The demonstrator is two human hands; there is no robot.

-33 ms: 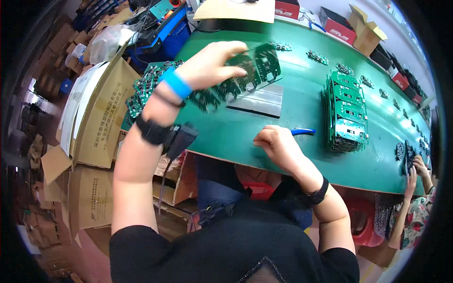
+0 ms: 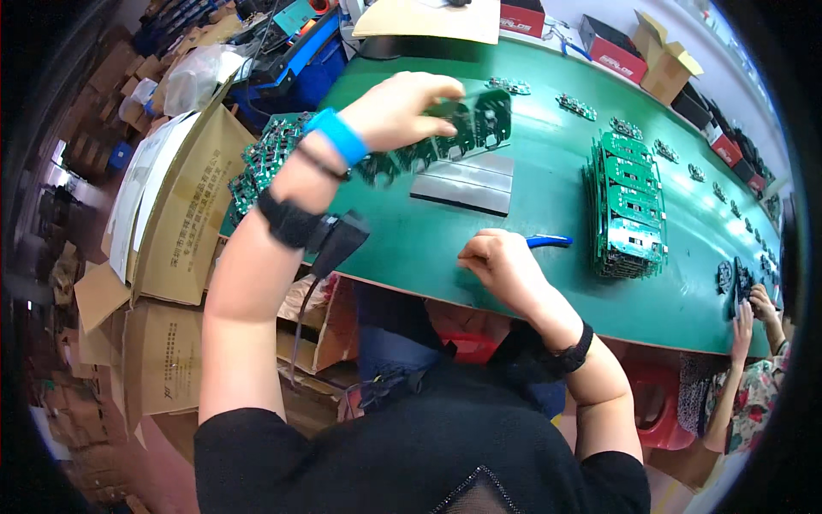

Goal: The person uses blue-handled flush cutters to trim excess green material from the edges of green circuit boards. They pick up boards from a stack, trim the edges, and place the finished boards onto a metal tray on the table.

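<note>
Steady now: my left hand [image 2: 402, 111] grips the circuit-board panel [image 2: 490, 120], best kept level near the grooved metal block [image 2: 462, 184]; my right hand [image 2: 505, 265] curls closed, nothing showing.

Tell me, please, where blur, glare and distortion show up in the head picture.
Head view: the circuit board in the left hand is smeared, probably by motion; head view: the metal block carries a pale sheen; head view: the near edge of the table bends, and the picture's corners fall to black.
</note>
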